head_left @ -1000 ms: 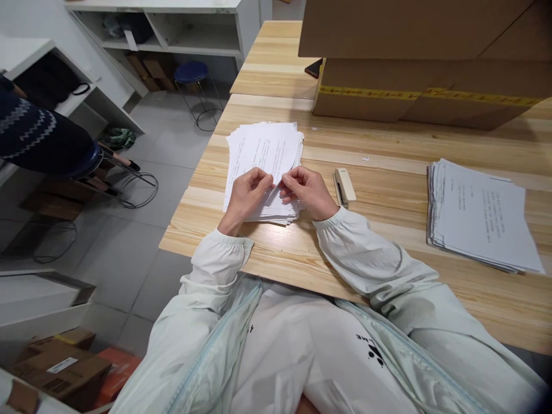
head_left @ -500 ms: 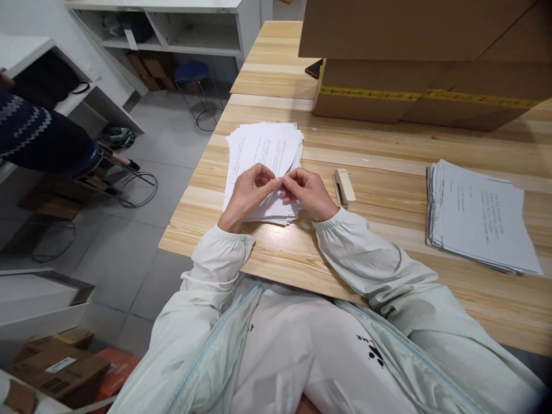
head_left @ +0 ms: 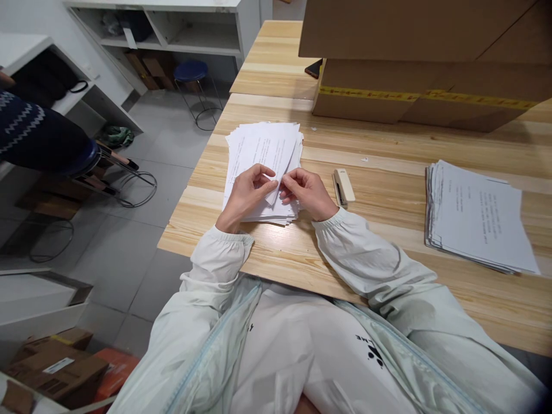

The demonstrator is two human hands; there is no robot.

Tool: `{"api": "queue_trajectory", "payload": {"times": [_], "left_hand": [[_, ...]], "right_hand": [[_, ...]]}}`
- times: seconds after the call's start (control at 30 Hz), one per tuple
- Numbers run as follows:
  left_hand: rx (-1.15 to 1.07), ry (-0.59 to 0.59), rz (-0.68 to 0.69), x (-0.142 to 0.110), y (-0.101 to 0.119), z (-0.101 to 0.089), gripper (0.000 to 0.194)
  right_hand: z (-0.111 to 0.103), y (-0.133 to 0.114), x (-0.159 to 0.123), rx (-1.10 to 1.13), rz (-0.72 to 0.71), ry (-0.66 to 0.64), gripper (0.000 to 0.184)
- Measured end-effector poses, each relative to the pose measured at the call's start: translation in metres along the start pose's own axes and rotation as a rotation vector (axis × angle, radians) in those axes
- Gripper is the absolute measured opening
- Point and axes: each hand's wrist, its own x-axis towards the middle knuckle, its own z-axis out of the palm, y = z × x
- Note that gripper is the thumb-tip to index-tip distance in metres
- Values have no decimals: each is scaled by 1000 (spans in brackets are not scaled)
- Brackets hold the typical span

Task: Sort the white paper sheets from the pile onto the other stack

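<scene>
A stack of printed paper sheets lies in front of me near the table's left edge. Both hands are over its near half. My left hand pinches the top sheet, thumb against fingers. Close beside it, my right hand has its thumb and fingertips closed on the same sheet's right side. That sheet is lifted and bent, its near corner showing between my hands. To the right of my right hand lies a cream stapler, touched by neither hand.
A second stack of printed sheets lies at the right. Large cardboard boxes stand at the back, beside a dark phone. Paper scraps dot the table. At the left, a person sits on a stool; another blue stool stands behind.
My fingertips have moved slightly apart. The top sheet has turned and lifted, so its near corner now shows between my hands.
</scene>
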Motion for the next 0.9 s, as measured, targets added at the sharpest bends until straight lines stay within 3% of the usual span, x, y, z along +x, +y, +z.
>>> {"api": "queue_trajectory", "payload": {"times": [0.23,0.4,0.6,0.8,0.9], "left_hand": [[-203,-19,-72,-3,-5,-2,29],[-394,113,-121,3,-12,-18,34],[-491,134,-107,5,-24,-35,29],[-502,160,-125,5,-25,-36,25],[-483,75,-105,1,-17,-31,19]], "right_hand": [[-1,5,-1,-78,-105,47,44],[-5,11,1,-131,-167,0,24],[-6,9,2,-173,-78,6,27],[-4,-1,-1,-104,8,39,18],[-3,-8,-3,-57,12,27,46]]}}
